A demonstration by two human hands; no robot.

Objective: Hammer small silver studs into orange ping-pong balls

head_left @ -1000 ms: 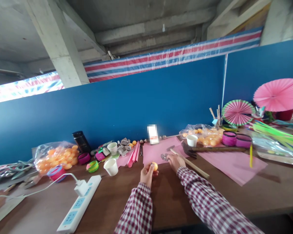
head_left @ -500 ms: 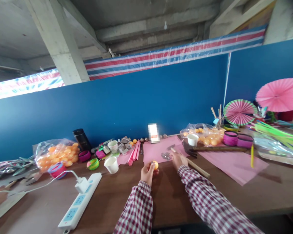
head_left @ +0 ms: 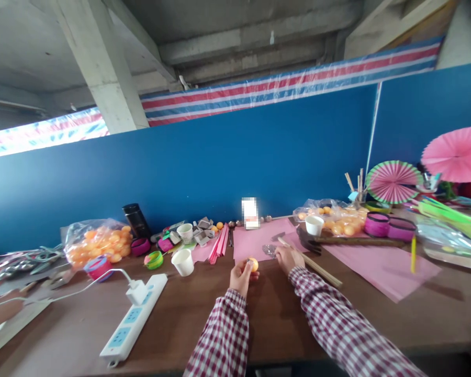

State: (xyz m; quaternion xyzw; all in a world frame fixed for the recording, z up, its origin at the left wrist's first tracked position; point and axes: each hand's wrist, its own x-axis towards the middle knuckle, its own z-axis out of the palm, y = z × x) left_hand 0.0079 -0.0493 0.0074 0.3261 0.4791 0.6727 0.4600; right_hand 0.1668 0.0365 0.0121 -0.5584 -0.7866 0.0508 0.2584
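Note:
My left hand (head_left: 241, 276) is closed round an orange ball (head_left: 253, 265) above the brown table, near the front edge of a pink paper sheet (head_left: 251, 242). To its right, my right hand (head_left: 289, 257) has its fingers bent down at a small pile of shiny silvery pieces (head_left: 270, 251) on that sheet. Whether anything is between those fingers is too small to tell. A wooden stick (head_left: 322, 269) lies beside and partly behind my right hand.
A white power strip (head_left: 135, 319) with a plugged-in cable lies at the left front. White cups (head_left: 182, 262) and a bag of orange balls (head_left: 98, 246) stand behind it. A person's hand (head_left: 0, 314) rests at the far left. Blue partition (head_left: 220, 157) behind.
The whole view has shifted slightly, so things appear a little further right. My left hand still holds the ball, and my right hand stays by the silvery pieces.

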